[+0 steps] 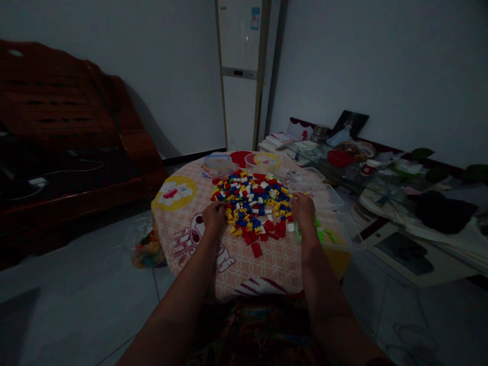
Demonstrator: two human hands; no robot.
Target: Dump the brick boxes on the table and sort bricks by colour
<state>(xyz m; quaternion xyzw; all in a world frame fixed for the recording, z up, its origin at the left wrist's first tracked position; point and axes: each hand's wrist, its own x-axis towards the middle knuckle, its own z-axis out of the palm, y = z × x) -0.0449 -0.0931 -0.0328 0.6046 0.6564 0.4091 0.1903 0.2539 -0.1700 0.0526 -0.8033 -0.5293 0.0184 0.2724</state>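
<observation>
from my seat behind the head view, i have the left hand (214, 219) at the near left edge of a heap of toy building bricks (253, 201) and the right hand (304, 209) at its right edge. the heap spreads over the middle of the table, red, blue, yellow and white mixed. the left fingers are curled in toward the bricks; the right fingertips are bunched beside some yellow. whether either pinch is closed on a brick, i cannot tell at this range and in this dim light.

to handle this well, i'd work from the rim inward, pinch one brick by its sides and lift straight up, so its neighbours don't slide. the loose red brick (256, 249) at the near edge looks easiest to take cleanly. i'd mind the right forearm, since the clear tub (357, 238) with green pieces sits just beside it and could be nudged.

under it all lies a pink patterned tablecloth (270, 269), whose folds could tip small parts. beyond stands a tall floor-standing air conditioner (240, 112); a carved wooden settee (64, 122) is at left, a cluttered glass side table with a red bowl (340, 158) at right, over tiled floor (76, 305).
</observation>
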